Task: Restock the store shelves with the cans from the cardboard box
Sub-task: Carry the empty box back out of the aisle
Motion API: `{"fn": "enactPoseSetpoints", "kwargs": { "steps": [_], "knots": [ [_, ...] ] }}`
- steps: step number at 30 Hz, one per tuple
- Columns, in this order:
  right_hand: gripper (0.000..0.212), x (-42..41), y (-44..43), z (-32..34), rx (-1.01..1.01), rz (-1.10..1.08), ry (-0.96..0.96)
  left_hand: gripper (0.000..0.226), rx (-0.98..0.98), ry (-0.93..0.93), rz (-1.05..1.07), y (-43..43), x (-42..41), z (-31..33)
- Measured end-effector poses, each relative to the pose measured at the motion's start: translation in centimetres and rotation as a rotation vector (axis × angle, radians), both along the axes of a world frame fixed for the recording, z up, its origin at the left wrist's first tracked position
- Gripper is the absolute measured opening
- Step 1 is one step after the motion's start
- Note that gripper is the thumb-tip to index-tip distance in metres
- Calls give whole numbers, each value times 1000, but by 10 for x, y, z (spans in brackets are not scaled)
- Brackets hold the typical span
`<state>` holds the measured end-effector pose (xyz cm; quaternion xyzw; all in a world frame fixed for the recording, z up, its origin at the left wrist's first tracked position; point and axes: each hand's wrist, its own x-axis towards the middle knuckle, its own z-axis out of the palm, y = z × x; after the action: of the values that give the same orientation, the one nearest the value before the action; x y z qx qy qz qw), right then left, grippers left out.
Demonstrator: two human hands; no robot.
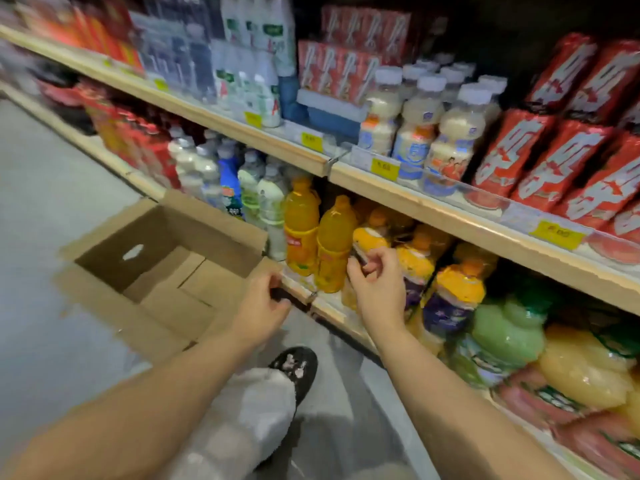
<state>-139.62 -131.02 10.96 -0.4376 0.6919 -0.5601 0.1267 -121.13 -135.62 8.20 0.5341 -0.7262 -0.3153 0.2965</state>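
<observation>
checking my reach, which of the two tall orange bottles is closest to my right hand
The tall orange bottle just beside the right hand; its twin stands further left, toward the cardboard box.

Cannot make out the small dark thing (360,260) pinched in the right hand (375,282), nor whether the curled left hand (261,306) grips the dark piece (278,293) at a corner of the cardboard box (114,306). Too blurred to read: the yellow price tags (385,169) on the front edge of the upper shelf (433,207), and the goods (86,26) at its far left end. Cut off by the right edge: the red packs (540,161).
</observation>
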Motion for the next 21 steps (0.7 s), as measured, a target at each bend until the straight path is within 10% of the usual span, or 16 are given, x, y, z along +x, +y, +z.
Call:
{"fn": "enactPoseSetpoints", "kwargs": {
  "steps": [5, 21],
  "knots": [
    [21, 91, -10, -56, 160, 260, -136, 46, 101, -182, 237, -1, 103, -3],
    [29, 278, -73, -159, 386, 432, -156, 42, 147, 116, 559, -67, 285, -110]
  ]
}}
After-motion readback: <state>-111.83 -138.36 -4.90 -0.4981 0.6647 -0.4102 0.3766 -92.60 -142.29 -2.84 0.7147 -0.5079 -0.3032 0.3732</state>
